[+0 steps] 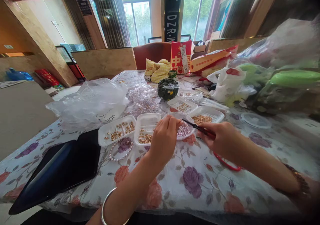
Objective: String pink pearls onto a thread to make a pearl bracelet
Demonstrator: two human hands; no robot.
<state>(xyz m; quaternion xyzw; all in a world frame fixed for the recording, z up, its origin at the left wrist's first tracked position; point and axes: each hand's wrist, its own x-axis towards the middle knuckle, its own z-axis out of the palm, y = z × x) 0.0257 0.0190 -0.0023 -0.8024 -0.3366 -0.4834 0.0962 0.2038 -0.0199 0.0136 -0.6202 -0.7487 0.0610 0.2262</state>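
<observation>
My left hand (165,136) is closed in a pinch over the left rim of a round white bowl (191,136) of pinkish-purple beads (183,130). What its fingertips hold is hidden. My right hand (222,138) grips a slim black pointed tool with a reddish handle (206,130), its tip reaching over the bowl close to my left fingertips. Whether it is tweezers or pliers I cannot tell. Left of the bowl are two divided white trays with gold beads, an outer one (101,136) and an inner one (137,138). A pearly bead bracelet (121,159) lies in front of them.
Behind the bowl are more white trays (220,116) with gold pieces and a dark green woven basket (168,88). A plastic bag (87,99) and a black glossy flat object (67,171) lie left. A red loop (227,163) shows under my right forearm; bags (227,81) crowd the right.
</observation>
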